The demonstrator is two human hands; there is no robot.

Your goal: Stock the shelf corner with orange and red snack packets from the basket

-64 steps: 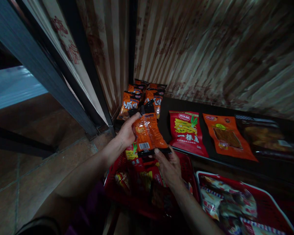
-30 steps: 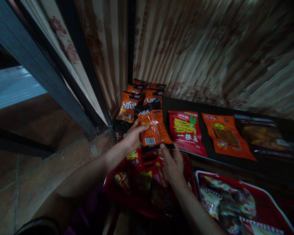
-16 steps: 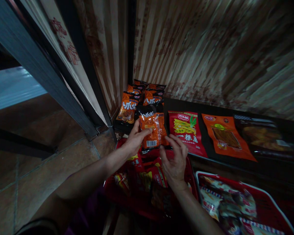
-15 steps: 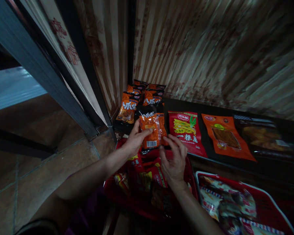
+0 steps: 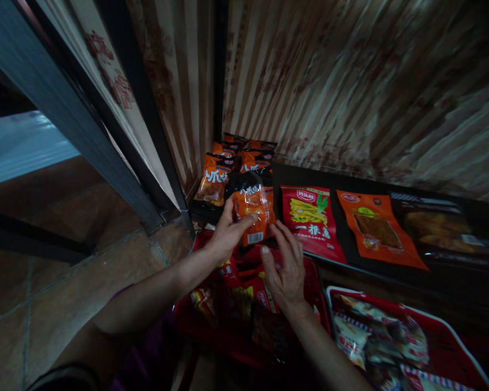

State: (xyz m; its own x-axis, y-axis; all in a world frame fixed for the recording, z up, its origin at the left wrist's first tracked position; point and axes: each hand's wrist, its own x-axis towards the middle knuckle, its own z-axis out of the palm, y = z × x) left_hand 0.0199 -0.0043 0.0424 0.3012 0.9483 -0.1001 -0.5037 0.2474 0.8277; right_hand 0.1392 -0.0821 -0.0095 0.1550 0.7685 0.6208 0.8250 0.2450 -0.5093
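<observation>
An orange and black snack bag point(image 5: 255, 205) is pinched at its left side by my left hand point(image 5: 228, 231), the thumb lying across its front. My right hand point(image 5: 286, 266) hovers at the bag's lower right corner, fingers apart; its fingertips are near or lightly touching the edge. Behind the held bag, several matching orange snack bags point(image 5: 214, 178) stand in two rows on the dark shelf point(image 5: 287, 172). Below both hands sits a red basket point(image 5: 187, 320) with red, yellow and dark snack packs in it.
Right along the shelf lie a red snack bag point(image 5: 313, 224), an orange flat pack point(image 5: 377, 228) and a dark pack point(image 5: 440, 225). A second red basket with a white rim point(image 5: 444, 320) holds pale packs. A metal post point(image 5: 118, 136) stands left; a patterned curtain point(image 5: 350, 81) hangs behind.
The held bag has tilted slightly and its lower edge has risen a little. My right hand's fingers have moved slightly away from its lower corner and opened more.
</observation>
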